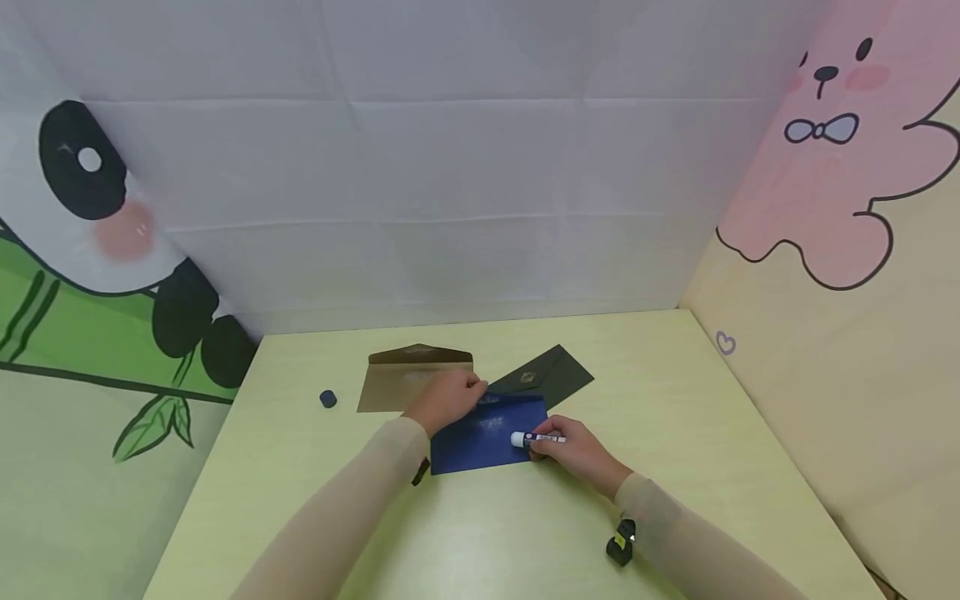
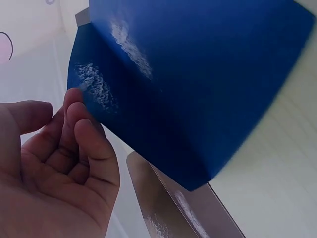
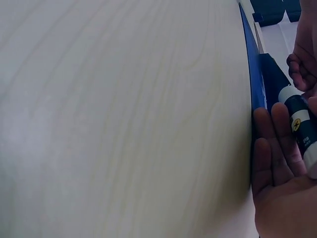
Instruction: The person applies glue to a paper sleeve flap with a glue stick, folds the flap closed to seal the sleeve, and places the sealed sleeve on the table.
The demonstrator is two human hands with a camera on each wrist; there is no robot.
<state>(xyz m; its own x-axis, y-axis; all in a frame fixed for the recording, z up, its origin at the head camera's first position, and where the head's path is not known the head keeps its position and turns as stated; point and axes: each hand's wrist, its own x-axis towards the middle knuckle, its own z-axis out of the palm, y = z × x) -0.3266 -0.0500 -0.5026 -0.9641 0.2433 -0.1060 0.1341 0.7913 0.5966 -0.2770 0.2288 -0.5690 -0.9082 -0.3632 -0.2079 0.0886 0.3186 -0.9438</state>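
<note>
A blue envelope lies on the table with its flap raised at the far side; wet-looking shiny streaks mark the flap and body. My left hand is at that flap, its bent fingertips touching the edge while the thumb stays apart in the left wrist view. Between thumb and fingers, my right hand holds a glue stick over the envelope's right part, its white end pointing left. In the right wrist view, the glue stick lies across the fingers, with a dark label.
Behind the blue envelope are a brown envelope with its flap up and a dark green envelope, partly overlapped. A small dark blue cap sits at the left. Walls with cartoon prints flank the table.
</note>
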